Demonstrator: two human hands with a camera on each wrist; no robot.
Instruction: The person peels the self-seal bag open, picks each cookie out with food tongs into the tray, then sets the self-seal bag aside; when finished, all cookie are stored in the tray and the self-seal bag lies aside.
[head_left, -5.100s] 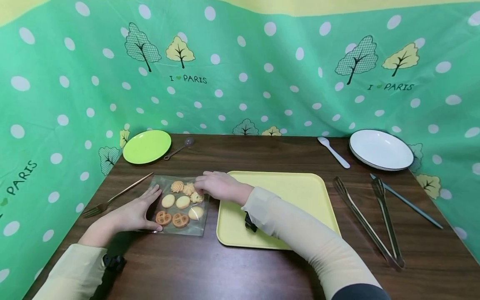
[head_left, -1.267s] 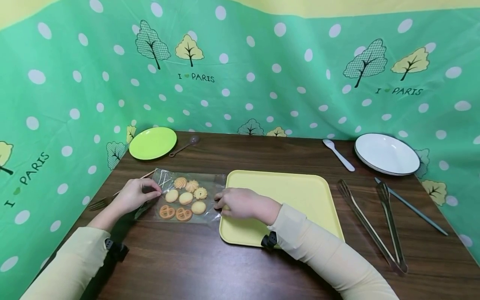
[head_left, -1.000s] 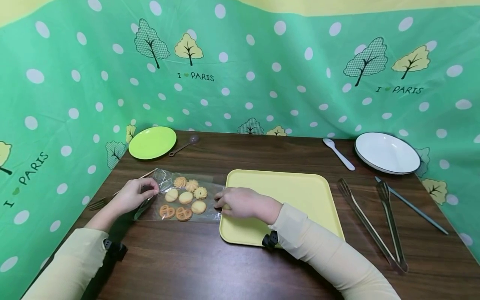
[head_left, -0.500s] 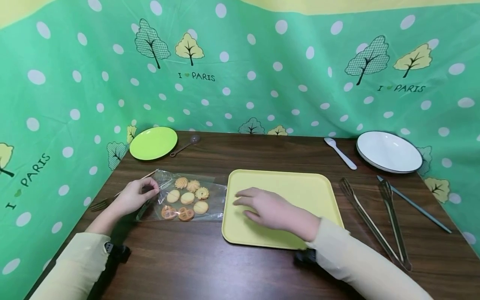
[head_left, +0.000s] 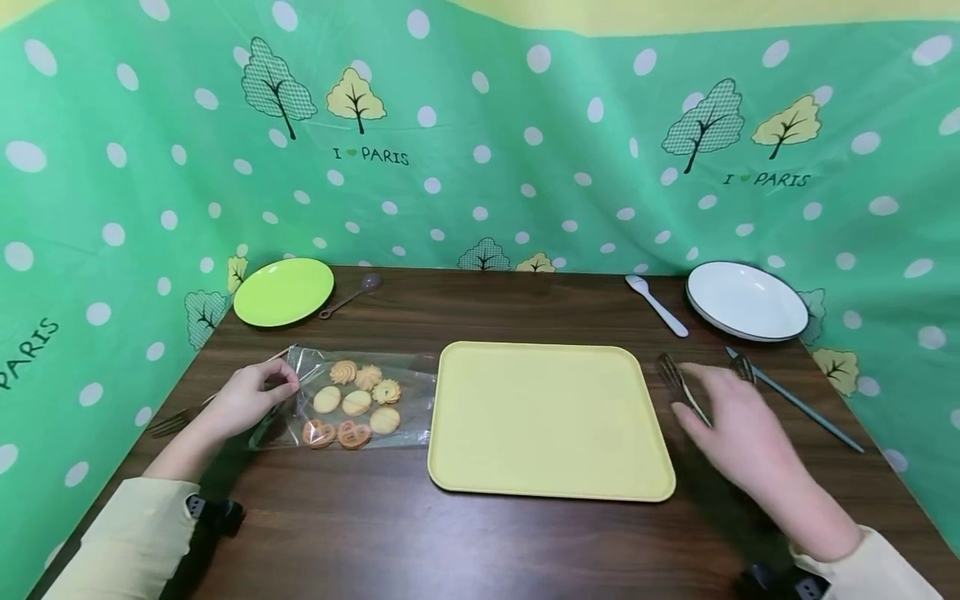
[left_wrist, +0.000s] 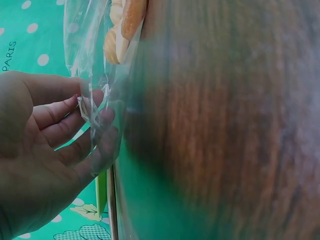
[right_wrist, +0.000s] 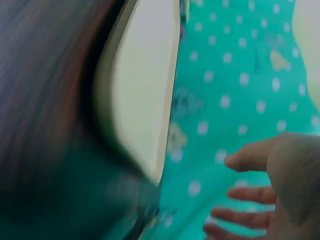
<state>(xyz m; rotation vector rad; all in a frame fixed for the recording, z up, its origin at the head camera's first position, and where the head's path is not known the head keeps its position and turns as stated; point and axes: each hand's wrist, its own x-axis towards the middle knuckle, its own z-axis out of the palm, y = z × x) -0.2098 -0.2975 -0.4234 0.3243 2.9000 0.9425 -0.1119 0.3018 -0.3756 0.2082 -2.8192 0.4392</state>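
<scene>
My left hand (head_left: 243,404) pinches the left end of a clear plastic bag (head_left: 418,408) between thumb and fingers. Inside the bag lie several cookies (head_left: 356,403): swirled, plain round and pretzel-shaped ones. The left wrist view shows the thin film (left_wrist: 90,100) raised at my fingertips. On the right, my right hand (head_left: 750,442) is over the metal tongs (head_left: 670,372), fingers spread and relaxed, hiding most of them. In the right wrist view nothing shows between its thumb and fingers.
A pale yellow tray (head_left: 551,417) lies right of the bag. Behind are a green plate (head_left: 283,292), a brown spoon (head_left: 351,297), a white spoon (head_left: 656,305) and a white dish (head_left: 746,300). A fork (head_left: 171,423) lies far left, a blue-grey knife (head_left: 802,404) far right.
My right hand has left the bag's right end and moved across the tray to the tongs. My left hand, earlier flat on the bag, now pinches its left end; the bag lies spread wider.
</scene>
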